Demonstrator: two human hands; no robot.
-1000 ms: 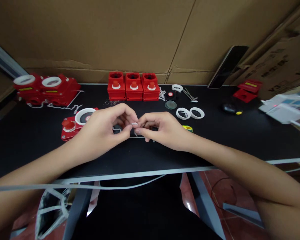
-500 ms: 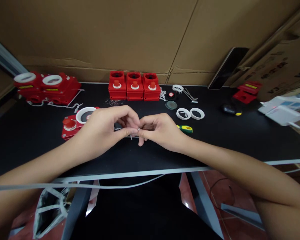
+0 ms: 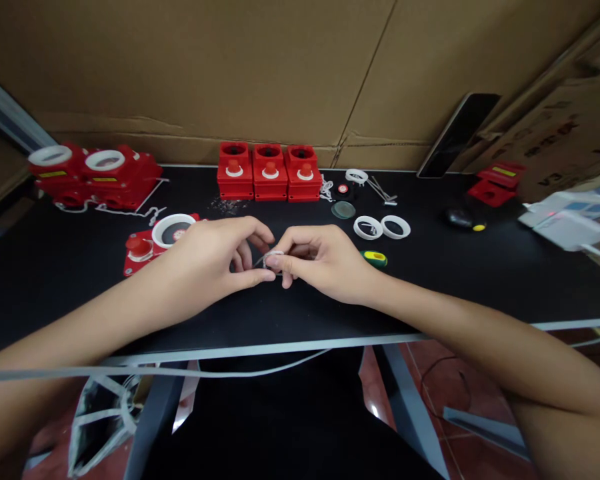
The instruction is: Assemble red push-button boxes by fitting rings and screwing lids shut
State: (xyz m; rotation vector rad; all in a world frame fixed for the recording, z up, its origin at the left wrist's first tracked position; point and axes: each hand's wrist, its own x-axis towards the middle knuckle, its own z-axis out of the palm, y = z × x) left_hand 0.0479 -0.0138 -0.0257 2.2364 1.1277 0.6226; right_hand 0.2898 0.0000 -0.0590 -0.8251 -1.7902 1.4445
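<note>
Cardboard walls the black desk; near its front edge, the right hand pinches a white cord, the left hand just beside, thumb and forefinger parted. A loosened pinch could let the thin cord slip.

The black table bears red housings and white rings.

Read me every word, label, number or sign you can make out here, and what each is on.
"V3": on the cardboard box, right.
"V" and a cut-off character: same box, farther right.
Remaining characters there: too blurred.
Yellow labels on the red housings: too small.
Round red-and-white labels: too small.
White cord in the right hand: none seen.
</note>
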